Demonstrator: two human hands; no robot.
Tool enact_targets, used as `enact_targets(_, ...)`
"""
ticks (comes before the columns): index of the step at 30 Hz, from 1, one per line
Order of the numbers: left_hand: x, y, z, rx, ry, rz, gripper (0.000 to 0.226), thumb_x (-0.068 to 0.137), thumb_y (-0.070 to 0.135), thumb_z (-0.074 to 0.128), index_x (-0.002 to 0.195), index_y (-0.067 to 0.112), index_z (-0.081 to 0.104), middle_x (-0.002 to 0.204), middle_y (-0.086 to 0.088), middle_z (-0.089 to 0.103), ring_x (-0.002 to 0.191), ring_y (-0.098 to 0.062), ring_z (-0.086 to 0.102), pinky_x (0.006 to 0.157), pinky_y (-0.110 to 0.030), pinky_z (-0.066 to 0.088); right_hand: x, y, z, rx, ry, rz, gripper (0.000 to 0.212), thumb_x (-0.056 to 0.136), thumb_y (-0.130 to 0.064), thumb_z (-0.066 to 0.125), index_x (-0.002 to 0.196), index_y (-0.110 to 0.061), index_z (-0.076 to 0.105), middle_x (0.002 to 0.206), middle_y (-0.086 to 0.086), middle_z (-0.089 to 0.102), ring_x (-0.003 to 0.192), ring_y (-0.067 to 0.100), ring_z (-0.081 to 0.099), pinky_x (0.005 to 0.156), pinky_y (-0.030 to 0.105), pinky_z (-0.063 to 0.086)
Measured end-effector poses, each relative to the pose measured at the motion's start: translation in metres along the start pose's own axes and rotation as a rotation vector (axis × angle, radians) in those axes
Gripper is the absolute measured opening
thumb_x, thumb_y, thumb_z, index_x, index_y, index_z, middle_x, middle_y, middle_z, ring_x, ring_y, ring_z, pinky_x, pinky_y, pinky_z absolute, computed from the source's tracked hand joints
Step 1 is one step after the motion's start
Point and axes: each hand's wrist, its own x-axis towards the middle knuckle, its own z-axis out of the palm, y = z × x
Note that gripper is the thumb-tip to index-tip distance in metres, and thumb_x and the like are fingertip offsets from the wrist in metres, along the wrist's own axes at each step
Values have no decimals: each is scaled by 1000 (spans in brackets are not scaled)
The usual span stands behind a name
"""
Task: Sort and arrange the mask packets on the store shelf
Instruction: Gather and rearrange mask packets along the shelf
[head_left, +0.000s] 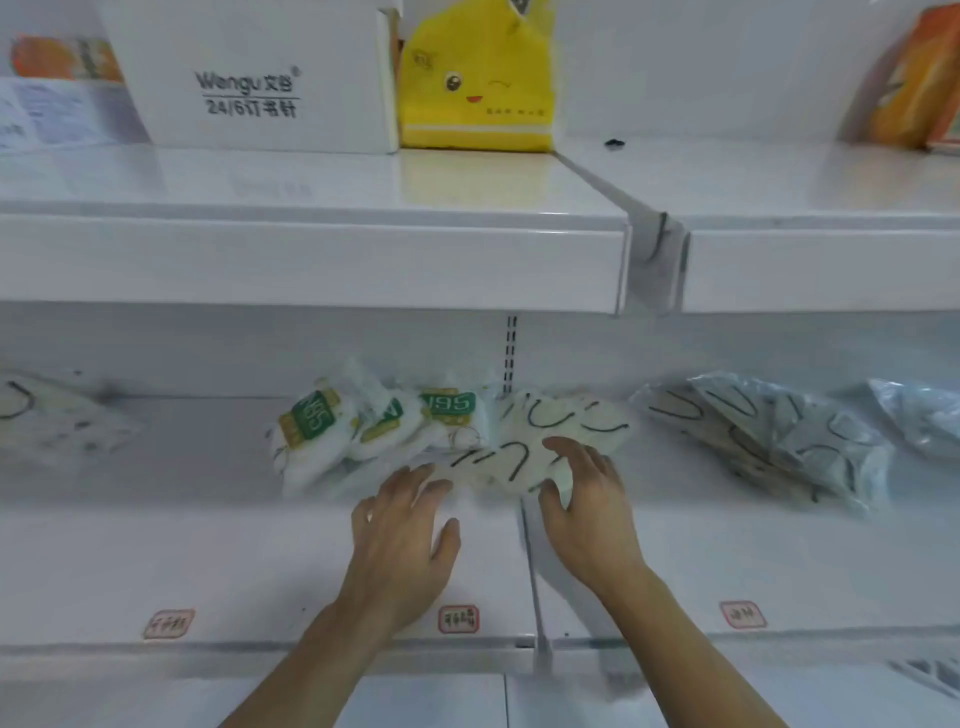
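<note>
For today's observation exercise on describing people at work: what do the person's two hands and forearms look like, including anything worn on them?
Both are bare. The left hand and right hand wear no gloves, and no rings, watch or bracelet show. The forearms are uncovered down to the bottom edge of the picture, with no sleeve in view. The picture is too soft to show nails or finer marks.

Shelf (156, 566) white. Mask packets (545, 441) pale cream, black curved loops. N95 packets (317, 421) white, green-yellow labels. Upper box (249, 78) white, grey lettering. Bag (478, 83) yellow, cartoon face. Price tags (458, 618) red-bordered.
</note>
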Motion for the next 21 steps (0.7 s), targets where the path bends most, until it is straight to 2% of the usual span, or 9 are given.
enact_targets(2, -20, -32, -16, 16, 26, -46, 55, 90, 50, 31, 134, 29, 56, 150, 5, 44, 140, -15, 35, 103, -46, 36, 2, -27, 26, -5, 5, -61, 48, 85, -8, 66, 132, -16, 61, 129, 6, 64, 124, 31, 51, 101, 46, 47)
enact_targets(4, -37, -57, -33, 17, 37, -88, 55, 89, 50, 30, 133, 29, 55, 149, 6, 43, 139, -12, 34, 101, -42, 33, 12, -50, 49, -94, -61, -22, 56, 88, -15, 62, 142, -20, 51, 142, 7, 55, 137, 35, 39, 105, 58, 41)
enact_targets(6, -52, -81, -48, 1, 38, -127, 56, 89, 50, 29, 133, 29, 55, 149, 7, 43, 139, -12, 33, 100, -40, 31, 28, -70, 65, -212, -203, 119, 67, 93, -24, 53, 155, -30, 29, 159, 7, 35, 153, 35, 12, 117, 64, 18)
enact_targets(8, -60, -107, -61, -9, 44, -156, 58, 88, 52, 27, 134, 30, 54, 149, 7, 43, 139, -14, 34, 100, -42, 33, 43, -87, 76, -313, -311, 224, 75, 95, -30, 45, 160, -34, 9, 165, 6, 24, 156, 34, -7, 119, 66, -2)
enact_targets(12, -62, -171, -87, -46, 2, -230, 58, 92, 53, 26, 143, 34, 45, 157, 10, 32, 147, -13, 25, 111, -44, 28, 51, -118, 104, -302, -424, 237, 73, 95, -33, 41, 160, -32, 8, 157, 4, 41, 156, 27, -2, 117, 59, -19)
enact_targets(15, -55, -222, -105, -29, -49, -203, 46, 102, 44, 40, 147, 36, 37, 160, 12, 26, 148, -11, 20, 114, -42, 26, 50, -136, 137, -235, -436, 283, 75, 84, -48, 38, 155, -36, 17, 153, 0, 46, 153, 30, 18, 122, 61, 11)
enact_targets(17, -48, -256, -118, -34, -80, -181, 47, 103, 42, 42, 149, 35, 35, 160, 12, 26, 148, -12, 21, 114, -42, 26, 48, -154, 160, -156, -447, 347, 86, 80, -51, 38, 159, -31, 11, 155, 7, 43, 145, 33, 33, 119, 55, 27)
enact_targets(19, -41, -287, -132, 4, -85, -158, 48, 103, 43, 42, 150, 34, 34, 160, 12, 27, 148, -14, 24, 113, -43, 30, 46, -172, 182, -191, -420, 378, 87, 87, -44, 44, 161, -25, 3, 154, 12, 42, 143, 34, 36, 117, 54, 30)
enact_targets(21, -39, -317, -143, 38, -90, -148, 49, 103, 44, 42, 150, 33, 35, 160, 11, 28, 147, -16, 26, 112, -44, 32, 43, -193, 197, -288, -362, 406, 84, 93, -41, 46, 161, -21, 0, 154, 12, 42, 146, 33, 30, 119, 56, 24)
